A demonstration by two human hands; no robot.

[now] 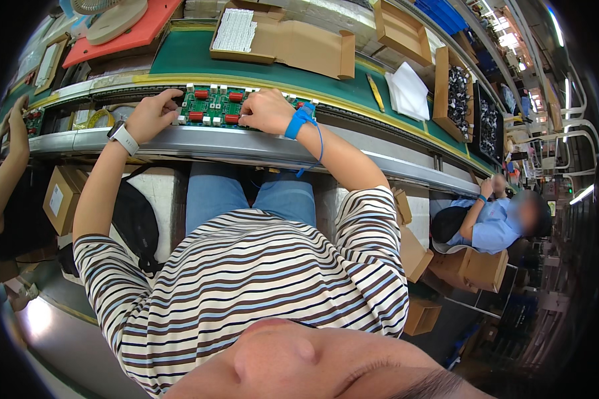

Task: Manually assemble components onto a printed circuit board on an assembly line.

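Observation:
A green circuit board [214,100] with red parts and white connectors lies on the rail track in front of me. At its left end is my left hand [153,117], fingers bent, with fingertips and thumb against the board's edge. My right hand [267,112], with a blue strap [302,121] at the wrist, is over the board's right half. Its fingers are pinched together low beside a red part, and whatever they hold is hidden. More green board with white connectors shows past the right hand.
Beyond the track, an open cardboard box [316,50] holds white parts [235,30]. A yellow-handled tool [375,92], white sheets [408,92] and a box of dark parts [458,100] lie farther right. A silver rail [233,141] runs along the near side. Other people sit at both sides.

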